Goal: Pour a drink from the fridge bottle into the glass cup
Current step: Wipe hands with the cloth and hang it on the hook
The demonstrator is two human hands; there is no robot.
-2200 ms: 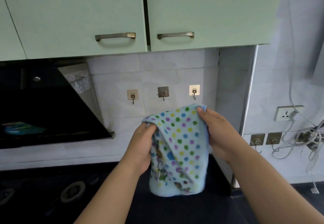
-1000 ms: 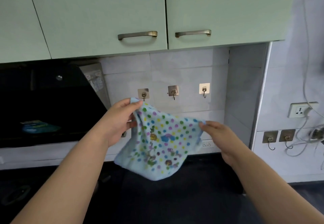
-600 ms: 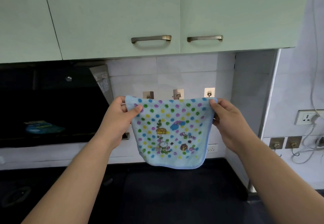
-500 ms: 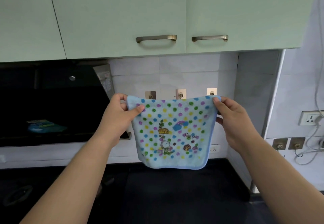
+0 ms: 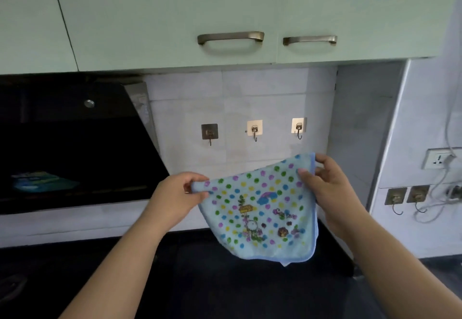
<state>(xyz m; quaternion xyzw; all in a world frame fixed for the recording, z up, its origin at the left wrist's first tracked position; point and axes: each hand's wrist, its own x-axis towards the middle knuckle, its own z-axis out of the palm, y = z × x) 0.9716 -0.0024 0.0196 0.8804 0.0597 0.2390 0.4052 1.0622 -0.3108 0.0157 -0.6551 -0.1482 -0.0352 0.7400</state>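
Observation:
A light blue towel (image 5: 260,208) with coloured dots and cartoon prints hangs spread between both hands, below three wall hooks. My left hand (image 5: 175,193) pinches its upper left corner. My right hand (image 5: 325,183) grips the upper right corner, which sits higher, so the towel's top edge slopes up to the right. No bottle and no glass cup are in view.
Three adhesive hooks (image 5: 254,130) are stuck on the tiled wall under pale green cabinets (image 5: 230,14). A black range hood (image 5: 75,143) is at the left, a dark countertop (image 5: 225,281) below. A socket (image 5: 438,160), cables and two more hooks (image 5: 405,197) are at the right.
The towel, held up level in front of the hooks half a second ago, now hangs lower and tilted, with the left corner dropped. The hooks are uncovered.

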